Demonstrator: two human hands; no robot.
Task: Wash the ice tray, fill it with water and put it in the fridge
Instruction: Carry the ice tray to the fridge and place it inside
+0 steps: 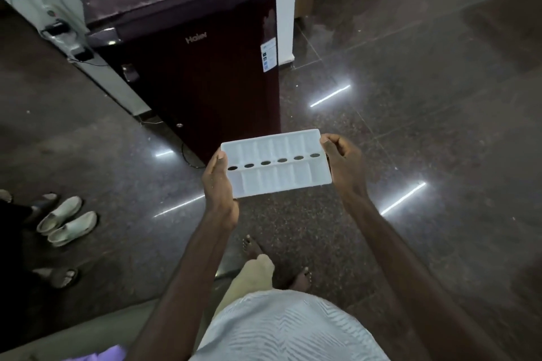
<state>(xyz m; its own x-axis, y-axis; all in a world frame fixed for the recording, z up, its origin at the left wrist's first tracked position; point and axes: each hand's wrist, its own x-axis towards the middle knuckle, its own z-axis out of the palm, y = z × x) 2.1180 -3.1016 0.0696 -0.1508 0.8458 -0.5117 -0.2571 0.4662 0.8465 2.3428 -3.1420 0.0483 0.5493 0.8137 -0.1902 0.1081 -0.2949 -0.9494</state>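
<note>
I held the white ice tray (277,163) flat in front of me, my left hand (218,184) gripping 1 short end and my right hand (343,164) pinching the other. The dark red fridge (187,61) stood just ahead with its door closed.

Dim indoor scene. Thin white streaks of glare shine on the polished dark floor (425,132). The white ice tray (275,182) is the brightest thing, slightly soft. Wide-angle distortion bends the edges; corners sink into shadow.
</note>
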